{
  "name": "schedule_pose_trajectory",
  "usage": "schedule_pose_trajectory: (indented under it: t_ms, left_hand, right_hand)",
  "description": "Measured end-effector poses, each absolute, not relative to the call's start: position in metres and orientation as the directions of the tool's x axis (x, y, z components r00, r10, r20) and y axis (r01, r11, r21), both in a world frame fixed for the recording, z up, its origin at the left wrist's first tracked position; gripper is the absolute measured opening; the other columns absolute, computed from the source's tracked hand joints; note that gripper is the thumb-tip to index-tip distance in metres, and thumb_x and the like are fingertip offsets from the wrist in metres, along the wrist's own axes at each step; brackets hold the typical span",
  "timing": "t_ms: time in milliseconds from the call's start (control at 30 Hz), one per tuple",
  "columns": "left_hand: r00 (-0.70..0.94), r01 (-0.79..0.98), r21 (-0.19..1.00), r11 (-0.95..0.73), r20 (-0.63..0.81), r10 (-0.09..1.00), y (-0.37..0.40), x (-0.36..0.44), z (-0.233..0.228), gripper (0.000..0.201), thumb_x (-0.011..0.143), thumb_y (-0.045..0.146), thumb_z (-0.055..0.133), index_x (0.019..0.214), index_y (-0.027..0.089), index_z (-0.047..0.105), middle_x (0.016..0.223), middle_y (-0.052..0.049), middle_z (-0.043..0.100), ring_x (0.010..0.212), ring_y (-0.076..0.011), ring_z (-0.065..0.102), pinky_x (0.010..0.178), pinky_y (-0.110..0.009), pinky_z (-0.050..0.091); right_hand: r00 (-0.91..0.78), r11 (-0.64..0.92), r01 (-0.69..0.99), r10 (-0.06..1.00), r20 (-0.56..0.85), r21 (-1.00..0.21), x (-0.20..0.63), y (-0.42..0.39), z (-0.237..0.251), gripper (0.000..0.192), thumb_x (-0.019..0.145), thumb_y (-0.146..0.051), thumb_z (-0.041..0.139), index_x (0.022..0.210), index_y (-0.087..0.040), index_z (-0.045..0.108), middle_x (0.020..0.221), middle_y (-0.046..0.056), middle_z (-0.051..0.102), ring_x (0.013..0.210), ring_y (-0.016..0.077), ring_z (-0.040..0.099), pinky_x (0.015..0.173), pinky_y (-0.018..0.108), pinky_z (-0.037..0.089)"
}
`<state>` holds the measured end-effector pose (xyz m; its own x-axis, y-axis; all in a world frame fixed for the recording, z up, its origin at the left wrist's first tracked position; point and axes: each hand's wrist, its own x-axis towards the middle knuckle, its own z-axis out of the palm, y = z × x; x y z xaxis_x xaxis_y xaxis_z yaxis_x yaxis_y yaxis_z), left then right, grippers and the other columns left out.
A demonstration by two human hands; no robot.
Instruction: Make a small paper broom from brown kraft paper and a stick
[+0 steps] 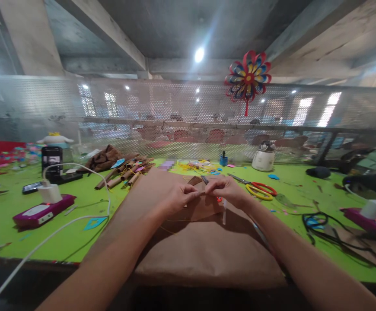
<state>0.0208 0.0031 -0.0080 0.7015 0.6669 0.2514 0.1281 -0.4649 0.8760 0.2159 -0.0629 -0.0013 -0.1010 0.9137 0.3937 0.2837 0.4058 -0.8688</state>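
Note:
My left hand (182,199) and my right hand (224,190) meet above a large brown paper sheet (207,255). Both are closed in a pinch, their fingertips nearly touching. Whatever lies between the fingers is too small to make out. Beneath them is a smaller brown paper piece (207,212). A thin dark tool tip (204,179) shows beside my right fingers. Under that hand are a small red bit (219,199) and a clear narrow strip (224,214). A thin yellow thread runs over the paper below my left hand.
Scissors (259,190) with red and yellow handles lie to the right, with a white bottle (263,157) behind. Brown paper rolls (128,172) are heaped left. A purple power strip (43,211) trails a white cable (109,194). Black cord (330,235) lies right. A perforated screen (175,116) stands behind.

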Motion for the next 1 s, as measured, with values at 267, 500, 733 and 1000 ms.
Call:
schedule_pose_trajectory:
  t_ms: [267, 500, 733, 1000]
  left_hand:
    - [0.691, 0.129, 0.845, -0.518, 0.298, 0.659, 0.003, 0.023, -0.012, 0.025, 0.074, 0.039, 0.060, 0.074, 0.016, 0.070, 0.064, -0.005, 0.061, 0.056, -0.0123, 0.046, 0.055, -0.024, 0.034]
    - [0.703, 0.088, 0.913, -0.398, 0.227, 0.674, 0.014, 0.025, -0.022, 0.034, 0.069, 0.046, 0.065, 0.074, 0.013, 0.067, 0.065, -0.004, 0.060, 0.058, -0.0115, 0.048, 0.056, -0.023, 0.035]
    - [0.721, 0.122, 0.959, -0.255, 0.091, 0.687, 0.004, 0.023, -0.014, 0.043, 0.067, 0.054, 0.066, 0.074, 0.012, 0.061, 0.059, 0.000, 0.053, 0.053, -0.0094, 0.044, 0.052, -0.023, 0.032]
    - [0.703, 0.128, 0.961, -0.244, 0.086, 0.706, 0.001, 0.023, -0.016, 0.040, 0.066, 0.051, 0.067, 0.069, 0.012, 0.057, 0.062, 0.000, 0.054, 0.056, -0.0109, 0.046, 0.053, -0.023, 0.032]
  right_hand:
    - [-0.130, 0.303, 0.178, 0.950, 0.282, -0.936, 0.212, -0.065, -0.001, 0.020, 0.070, -0.028, 0.064, 0.087, -0.018, 0.070, 0.083, 0.003, 0.067, 0.079, 0.0149, 0.058, 0.068, 0.026, 0.043]
    - [-0.012, 0.213, 0.353, 0.975, 0.223, -0.911, 0.206, -0.058, -0.010, 0.035, 0.069, -0.049, 0.066, 0.065, -0.014, 0.064, 0.056, -0.003, 0.052, 0.052, 0.0083, 0.041, 0.048, 0.021, 0.028]
    - [0.025, 0.204, 0.358, 0.974, 0.227, -0.911, 0.204, -0.059, -0.008, 0.040, 0.066, -0.053, 0.065, 0.058, -0.015, 0.058, 0.048, -0.005, 0.043, 0.046, 0.0067, 0.032, 0.044, 0.021, 0.021]
    - [0.008, 0.255, 0.487, 0.955, 0.296, -0.835, 0.202, -0.046, -0.024, 0.032, 0.067, -0.045, 0.062, 0.058, -0.015, 0.057, 0.051, -0.004, 0.046, 0.049, 0.0078, 0.035, 0.048, 0.023, 0.025]
